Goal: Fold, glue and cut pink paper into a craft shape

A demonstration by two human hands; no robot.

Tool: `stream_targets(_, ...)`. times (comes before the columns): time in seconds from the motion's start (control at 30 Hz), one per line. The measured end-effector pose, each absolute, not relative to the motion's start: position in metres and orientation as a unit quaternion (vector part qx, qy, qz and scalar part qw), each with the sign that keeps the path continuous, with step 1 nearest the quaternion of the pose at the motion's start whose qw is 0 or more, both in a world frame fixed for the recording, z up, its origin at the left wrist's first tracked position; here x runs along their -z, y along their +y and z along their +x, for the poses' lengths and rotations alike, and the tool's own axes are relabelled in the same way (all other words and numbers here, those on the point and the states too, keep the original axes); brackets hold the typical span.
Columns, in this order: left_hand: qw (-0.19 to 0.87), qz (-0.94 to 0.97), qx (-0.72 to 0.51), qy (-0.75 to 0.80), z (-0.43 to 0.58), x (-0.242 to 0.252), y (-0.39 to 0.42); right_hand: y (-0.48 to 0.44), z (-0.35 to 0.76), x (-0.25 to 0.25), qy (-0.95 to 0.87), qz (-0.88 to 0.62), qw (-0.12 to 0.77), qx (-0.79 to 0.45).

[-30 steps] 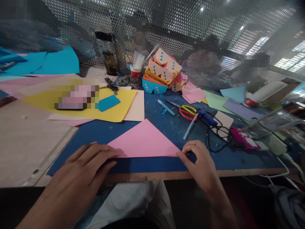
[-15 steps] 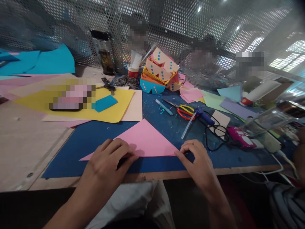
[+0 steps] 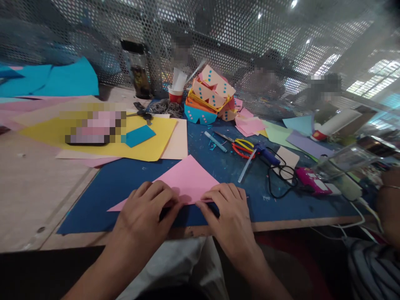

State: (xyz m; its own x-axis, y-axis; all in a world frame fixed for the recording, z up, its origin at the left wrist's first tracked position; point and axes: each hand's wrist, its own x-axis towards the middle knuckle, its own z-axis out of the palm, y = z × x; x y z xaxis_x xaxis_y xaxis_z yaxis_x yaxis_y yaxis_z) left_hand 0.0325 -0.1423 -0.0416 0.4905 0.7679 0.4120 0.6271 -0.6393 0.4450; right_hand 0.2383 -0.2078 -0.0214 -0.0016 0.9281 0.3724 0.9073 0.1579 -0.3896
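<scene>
A pink paper (image 3: 190,179), folded into a triangle, lies on the blue mat (image 3: 93,200) with its point away from me and its long straight edge toward me. My left hand (image 3: 146,206) pinches that near edge left of the middle, thumb below and fingers on top. Close beside it, my right hand (image 3: 228,208) pinches the same edge just right of the middle. Its fingers cover most of the triangle's right part. The left corner sticks out past my left wrist.
Scissors (image 3: 240,146), a glue gun (image 3: 267,154) with its black cord and a capped blue tool (image 3: 215,141) lie beyond the paper. Yellow sheets (image 3: 150,148) and a phone (image 3: 93,127) are at left. Folded paper pieces (image 3: 212,91) stand stacked behind. Another person's arm (image 3: 389,204) is at far right.
My right hand has slid left along the near edge, from the right corner to close beside my left hand. My left hand has stayed almost in place.
</scene>
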Motion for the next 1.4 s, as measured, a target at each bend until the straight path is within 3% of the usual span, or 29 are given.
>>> stream_targets(0.53, 0.000, 0.863, -0.282, 0.420, 0.040, 0.041, -0.145, -0.196, 0.219, 0.023, -0.702, -0.661, 0.263, -0.028)
stream_targets(1.4, -0.004, 0.859, -0.267, 0.437, 0.043, 0.037, -0.145, -0.203, 0.246, 0.023, -0.684, -0.689, 0.239, 0.003)
